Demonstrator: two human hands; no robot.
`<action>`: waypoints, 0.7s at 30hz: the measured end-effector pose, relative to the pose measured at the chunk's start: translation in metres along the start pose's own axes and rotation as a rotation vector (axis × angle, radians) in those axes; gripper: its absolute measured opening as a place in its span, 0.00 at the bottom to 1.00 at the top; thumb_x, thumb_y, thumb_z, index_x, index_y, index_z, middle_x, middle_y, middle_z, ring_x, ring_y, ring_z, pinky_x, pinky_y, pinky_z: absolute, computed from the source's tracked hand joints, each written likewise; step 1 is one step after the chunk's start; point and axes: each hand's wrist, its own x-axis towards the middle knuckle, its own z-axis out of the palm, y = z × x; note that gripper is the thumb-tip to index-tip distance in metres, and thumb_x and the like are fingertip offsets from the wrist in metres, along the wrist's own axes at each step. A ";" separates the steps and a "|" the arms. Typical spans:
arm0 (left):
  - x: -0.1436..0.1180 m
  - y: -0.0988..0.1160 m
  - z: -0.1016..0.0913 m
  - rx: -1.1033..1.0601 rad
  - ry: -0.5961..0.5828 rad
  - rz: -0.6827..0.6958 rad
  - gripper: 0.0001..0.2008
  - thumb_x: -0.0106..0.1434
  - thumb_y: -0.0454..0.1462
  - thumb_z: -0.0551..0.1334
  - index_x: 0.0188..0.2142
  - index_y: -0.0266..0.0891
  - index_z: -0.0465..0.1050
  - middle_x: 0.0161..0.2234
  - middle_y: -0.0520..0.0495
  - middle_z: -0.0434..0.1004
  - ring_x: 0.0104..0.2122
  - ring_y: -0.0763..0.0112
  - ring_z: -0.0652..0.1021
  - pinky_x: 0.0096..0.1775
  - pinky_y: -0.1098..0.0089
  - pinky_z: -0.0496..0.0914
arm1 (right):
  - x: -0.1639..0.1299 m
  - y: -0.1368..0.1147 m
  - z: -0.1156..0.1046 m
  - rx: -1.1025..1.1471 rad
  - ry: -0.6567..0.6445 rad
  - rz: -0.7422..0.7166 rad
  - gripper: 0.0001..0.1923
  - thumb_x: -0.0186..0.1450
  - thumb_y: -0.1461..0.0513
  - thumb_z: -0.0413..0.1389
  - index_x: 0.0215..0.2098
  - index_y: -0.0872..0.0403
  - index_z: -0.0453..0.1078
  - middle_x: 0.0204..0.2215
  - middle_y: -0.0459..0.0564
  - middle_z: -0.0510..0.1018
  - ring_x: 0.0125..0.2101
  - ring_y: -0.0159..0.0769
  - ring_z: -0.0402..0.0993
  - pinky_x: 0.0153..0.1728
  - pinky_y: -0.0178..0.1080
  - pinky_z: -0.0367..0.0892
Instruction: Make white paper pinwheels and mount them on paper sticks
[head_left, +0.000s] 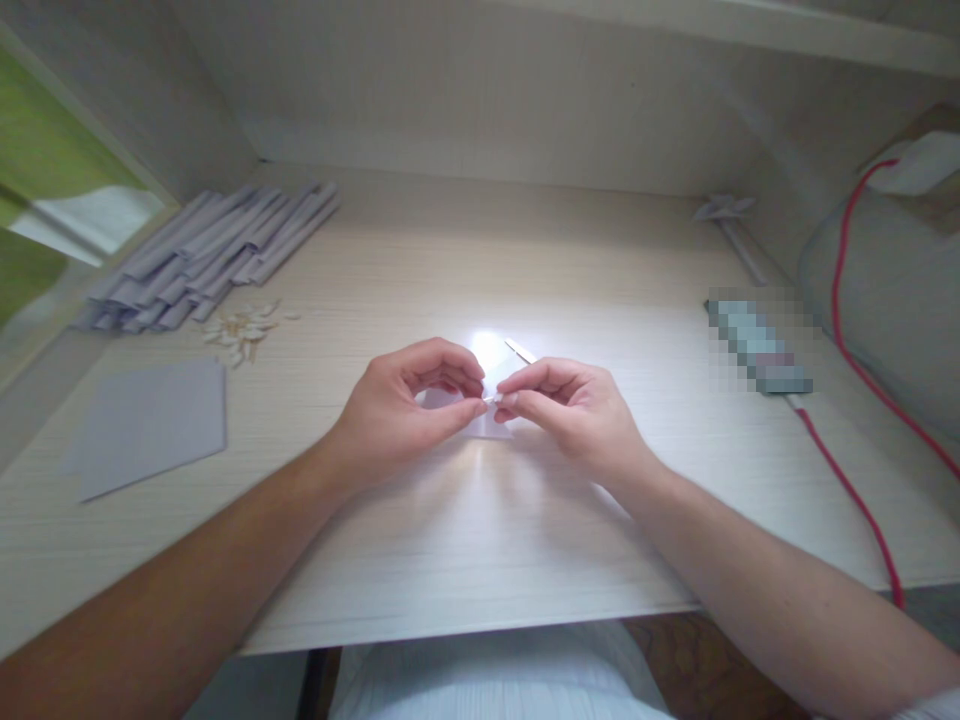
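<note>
Over the middle of the desk, my left hand (pixel 420 400) and my right hand (pixel 574 405) meet with thumbs and forefingers pinched. Between the fingertips is a small white piece (pixel 492 399), too small and washed out to name; both hands appear to grip it. Beneath them lies a sheet of white paper (pixel 491 430), partly hidden by the hands and glaring in the light. A thin, pale, pointed object (pixel 519 350) sticks out behind my right hand, the rest of it covered.
Rolled paper tubes (pixel 225 250) are heaped at the back left. Small whitish bits (pixel 244 330) lie before them, near stacked paper sheets (pixel 157 425). On the right are a paper pinwheel (pixel 727 225), a blurred phone-like device (pixel 761 345) and a red cable (pixel 855 490).
</note>
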 end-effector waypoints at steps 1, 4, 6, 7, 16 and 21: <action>0.000 0.000 0.000 0.000 -0.002 -0.001 0.07 0.58 0.30 0.70 0.35 0.41 0.78 0.34 0.52 0.81 0.36 0.71 0.80 0.43 0.69 0.75 | 0.000 -0.001 0.000 0.008 -0.003 0.004 0.03 0.57 0.64 0.67 0.31 0.54 0.81 0.26 0.47 0.85 0.29 0.35 0.81 0.35 0.38 0.75; -0.001 -0.002 0.001 -0.017 0.005 -0.007 0.08 0.58 0.30 0.71 0.37 0.41 0.78 0.35 0.51 0.81 0.37 0.70 0.80 0.43 0.69 0.75 | 0.000 -0.002 0.000 0.034 -0.016 0.025 0.03 0.56 0.64 0.67 0.31 0.54 0.81 0.25 0.47 0.85 0.29 0.35 0.82 0.36 0.39 0.76; -0.002 -0.003 0.002 -0.046 0.023 -0.008 0.10 0.57 0.31 0.71 0.38 0.41 0.78 0.36 0.51 0.81 0.37 0.70 0.80 0.43 0.68 0.75 | 0.000 -0.002 0.000 0.053 -0.023 0.036 0.03 0.56 0.65 0.67 0.31 0.54 0.81 0.25 0.47 0.85 0.28 0.35 0.82 0.36 0.39 0.77; -0.002 -0.003 0.002 -0.056 0.030 -0.003 0.10 0.57 0.31 0.72 0.39 0.41 0.78 0.36 0.51 0.81 0.37 0.70 0.80 0.43 0.69 0.75 | -0.001 -0.002 0.000 0.060 -0.023 0.038 0.03 0.56 0.65 0.67 0.31 0.54 0.81 0.25 0.47 0.85 0.28 0.35 0.82 0.36 0.39 0.77; -0.002 -0.004 0.000 0.050 -0.001 0.060 0.05 0.60 0.30 0.70 0.35 0.41 0.80 0.34 0.52 0.82 0.35 0.71 0.80 0.40 0.71 0.72 | 0.000 -0.001 0.001 0.031 -0.023 0.019 0.03 0.56 0.65 0.66 0.31 0.55 0.81 0.25 0.47 0.85 0.28 0.33 0.82 0.35 0.36 0.75; -0.002 -0.003 -0.001 0.065 0.004 0.074 0.06 0.60 0.29 0.70 0.35 0.41 0.80 0.33 0.52 0.82 0.34 0.71 0.80 0.39 0.72 0.71 | -0.001 -0.001 0.001 -0.021 -0.003 -0.003 0.03 0.57 0.65 0.66 0.32 0.55 0.81 0.27 0.47 0.85 0.29 0.33 0.81 0.34 0.36 0.74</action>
